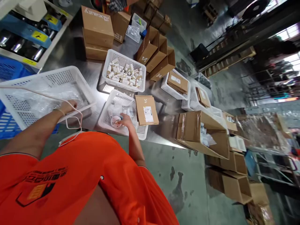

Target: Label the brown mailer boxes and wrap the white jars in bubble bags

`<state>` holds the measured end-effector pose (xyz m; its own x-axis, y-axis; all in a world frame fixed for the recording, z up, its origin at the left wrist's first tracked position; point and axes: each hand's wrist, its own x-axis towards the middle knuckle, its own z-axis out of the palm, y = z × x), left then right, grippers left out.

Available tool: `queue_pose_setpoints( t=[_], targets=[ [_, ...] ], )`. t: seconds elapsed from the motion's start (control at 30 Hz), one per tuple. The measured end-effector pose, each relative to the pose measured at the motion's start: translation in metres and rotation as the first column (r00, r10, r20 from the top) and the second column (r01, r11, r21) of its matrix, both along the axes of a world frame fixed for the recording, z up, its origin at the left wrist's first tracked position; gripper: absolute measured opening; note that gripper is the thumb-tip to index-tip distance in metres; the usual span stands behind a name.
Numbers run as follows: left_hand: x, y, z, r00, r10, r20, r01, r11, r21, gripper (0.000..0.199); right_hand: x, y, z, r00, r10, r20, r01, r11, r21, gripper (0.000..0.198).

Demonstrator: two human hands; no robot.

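A small round jar (116, 120) with a pale pink top is gripped by the right hand (125, 119), whose fingers are closed around it inside the near white basket (106, 107), at its front. The basket stands on the steel desk (93, 70), just before the person's orange shirt (70, 175). One or two more clear-wrapped jars (130, 111) can be made out beside the held one; the exact count cannot be told through the wrapping.

The left hand (67, 107) is laid on the front rim of the large white basket (44, 90), which is lined with clear plastic; whether its fingers are closed on anything cannot be told. A white cable (75, 120) is looped below that wrist.

The step in hand is judged to be the picking of one jar out of the near basket. A clean lift clear of the neighbouring wrapped pieces is called for next, without the basket being dragged.

One flat folded carton (146, 110) is laid across the right edge of the near basket. Behind it, one basket of small tubes (124, 74) is counted, the tubes too many and too small to number. Two further white baskets (178, 84) with flat cartons are seen to the right, making five baskets in all. Three open brown cartons (157, 54) are ranged in a row behind, and two closed ones (97, 31) are stacked at the back left. One large open box (201, 134) stands at the desk's right end.
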<state>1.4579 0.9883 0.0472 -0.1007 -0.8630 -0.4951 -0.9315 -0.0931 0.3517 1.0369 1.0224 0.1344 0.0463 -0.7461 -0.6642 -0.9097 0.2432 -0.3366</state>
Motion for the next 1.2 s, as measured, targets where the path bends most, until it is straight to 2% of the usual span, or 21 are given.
queue_pose_setpoints(
  t=[0.07, 0.2, 0.37, 0.47, 0.57, 0.63, 0.73, 0.83, 0.93, 1.03, 1.13, 1.2],
  targets=[
    [0.002, -0.003, 0.004, 0.998, 0.042, 0.039, -0.042, 0.999, 0.012, 0.009, -0.007, -0.002, 0.009, 0.998, 0.047, -0.053, -0.049, 0.998, -0.044, 0.078],
    [0.008, -0.011, 0.021, 0.985, 0.142, 0.100, -0.139, 0.990, -0.035, 0.014, -0.015, -0.007, 0.023, 0.982, 0.068, -0.175, -0.082, 0.994, -0.075, 0.092],
    [-0.009, -0.011, 0.049, 0.990, 0.105, 0.093, -0.095, 0.990, -0.106, 0.029, -0.015, -0.003, 0.024, 0.966, 0.109, -0.235, -0.122, 0.992, -0.039, 0.071],
    [-0.044, -0.009, 0.067, 0.997, 0.011, 0.071, 0.000, 0.988, -0.155, 0.035, -0.011, 0.005, 0.022, 0.960, 0.107, -0.258, -0.124, 0.991, -0.050, 0.073],
    [-0.095, -0.008, 0.082, 0.975, -0.215, 0.064, 0.223, 0.957, -0.187, 0.041, -0.003, 0.015, 0.018, 0.961, 0.095, -0.258, -0.125, 0.987, -0.100, 0.076],
    [-0.134, -0.008, 0.086, 0.936, -0.351, 0.036, 0.351, 0.915, -0.197, 0.046, 0.004, 0.022, 0.014, 0.966, 0.082, -0.244, -0.121, 0.981, -0.149, 0.067],
    [-0.185, -0.007, 0.078, 0.884, -0.466, -0.021, 0.452, 0.867, -0.210, 0.057, 0.013, 0.029, 0.009, 0.971, 0.068, -0.230, -0.115, 0.973, -0.201, 0.051],
    [-0.214, -0.005, 0.062, 0.836, -0.548, -0.024, 0.537, 0.826, -0.172, 0.056, 0.012, 0.032, 0.006, 0.969, 0.089, -0.231, -0.141, 0.965, -0.219, 0.050],
    [-0.222, -0.004, 0.051, 0.812, -0.584, 0.000, 0.577, 0.802, -0.153, 0.036, -0.004, 0.032, 0.008, 0.982, 0.060, -0.182, -0.097, 0.974, -0.206, 0.065],
    [-0.215, -0.010, 0.051, 0.801, -0.599, 0.028, 0.596, 0.790, -0.148, 0.024, -0.031, 0.033, 0.010, 0.994, -0.099, -0.036, 0.090, 0.975, -0.202, 0.083],
    [-0.193, -0.024, 0.063, 0.810, -0.583, 0.063, 0.585, 0.796, -0.158, 0.034, -0.054, 0.034, 0.012, 0.953, -0.269, 0.143, 0.293, 0.935, -0.199, 0.096],
    [-0.173, -0.034, 0.073, 0.839, -0.538, 0.077, 0.543, 0.823, -0.167, 0.048, -0.060, 0.034, 0.013, 0.926, -0.314, 0.211, 0.355, 0.914, -0.195, 0.099]
  ],
)
